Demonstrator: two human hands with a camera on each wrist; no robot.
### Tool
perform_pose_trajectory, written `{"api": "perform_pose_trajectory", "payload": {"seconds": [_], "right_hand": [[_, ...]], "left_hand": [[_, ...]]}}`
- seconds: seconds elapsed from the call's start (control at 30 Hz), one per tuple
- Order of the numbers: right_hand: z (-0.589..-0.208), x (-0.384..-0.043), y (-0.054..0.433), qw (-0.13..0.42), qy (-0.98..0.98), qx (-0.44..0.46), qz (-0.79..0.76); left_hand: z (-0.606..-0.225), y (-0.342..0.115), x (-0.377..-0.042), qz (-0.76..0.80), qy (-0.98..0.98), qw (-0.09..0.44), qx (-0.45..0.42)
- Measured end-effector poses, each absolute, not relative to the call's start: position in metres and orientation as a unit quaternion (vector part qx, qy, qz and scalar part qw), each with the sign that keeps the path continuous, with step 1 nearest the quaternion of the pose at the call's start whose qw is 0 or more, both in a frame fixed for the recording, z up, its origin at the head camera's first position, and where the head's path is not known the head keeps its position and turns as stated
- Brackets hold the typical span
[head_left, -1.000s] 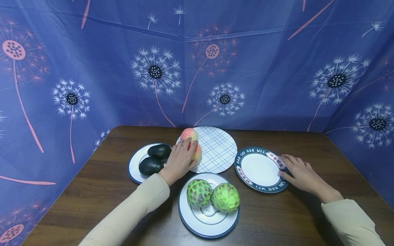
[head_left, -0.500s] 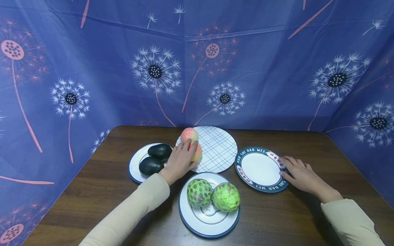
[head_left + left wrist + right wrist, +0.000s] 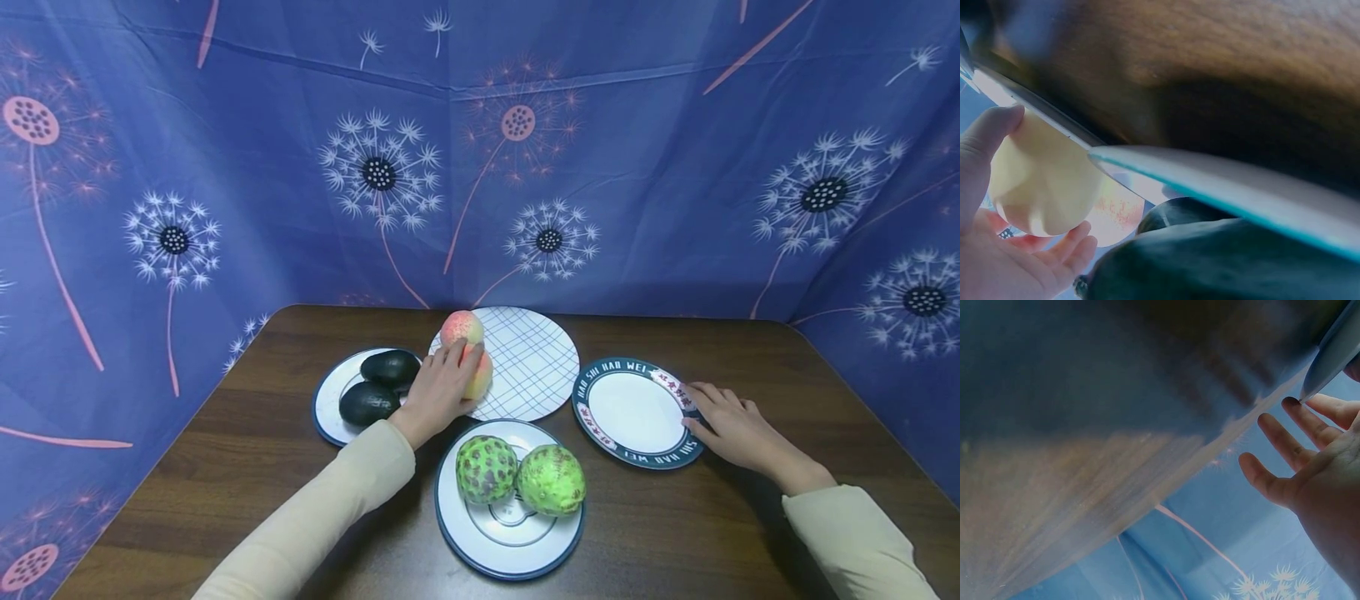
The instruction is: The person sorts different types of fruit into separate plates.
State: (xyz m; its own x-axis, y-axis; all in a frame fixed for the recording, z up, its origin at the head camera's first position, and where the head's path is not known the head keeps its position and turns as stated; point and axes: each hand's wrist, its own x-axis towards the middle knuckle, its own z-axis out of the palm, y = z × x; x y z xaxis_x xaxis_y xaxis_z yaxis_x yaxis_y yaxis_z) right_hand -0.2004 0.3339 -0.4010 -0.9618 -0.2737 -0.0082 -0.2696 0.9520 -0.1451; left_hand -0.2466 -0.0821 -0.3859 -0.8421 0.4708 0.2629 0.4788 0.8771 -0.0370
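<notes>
My left hand [image 3: 441, 382] grips the nearer peach [image 3: 480, 377], thumb on one side and fingers around the other in the left wrist view. Much of this peach [image 3: 1047, 175] is covered by the hand in the head view. Just behind it sits a second, pinker peach [image 3: 461, 327]. Both are at the left part of a white plate with blue crossed lines [image 3: 528, 367]. On the right, my right hand [image 3: 731, 422] rests with loosely extended fingers at the rim of a green-bordered plate [image 3: 637, 414]. In the right wrist view, the fingers [image 3: 1279, 440] spread beside that rim.
Two dark avocados [image 3: 369, 404] lie on a blue-rimmed plate [image 3: 327, 400], close to the left wrist. In front, two bumpy green fruits [image 3: 551, 481] sit on another blue-rimmed plate [image 3: 510, 562]. Everything stands on a brown wooden table [image 3: 225, 483] before a blue dandelion-print cloth [image 3: 637, 167].
</notes>
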Motion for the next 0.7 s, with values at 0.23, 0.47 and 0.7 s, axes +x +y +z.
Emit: {"api": "perform_pose_trajectory", "payload": {"seconds": [0.23,0.47,0.7], "right_hand": [[-0.4004,-0.2001,0.3339,0.013,0.988,-0.138,-0.075],[-0.3994,-0.1994,0.3332,0.013,0.988,-0.136,-0.074],[-0.3979,-0.1981,0.3318,0.017,0.987,-0.137,-0.079]], "left_hand": [[-0.3852,-0.0827,-0.2472,-0.011,-0.952,0.158,-0.261],[-0.3833,-0.082,-0.2469,-0.008,-0.951,0.158,-0.267],[-0.3829,-0.0815,-0.2471,0.003,-0.953,0.15,-0.264]]}}
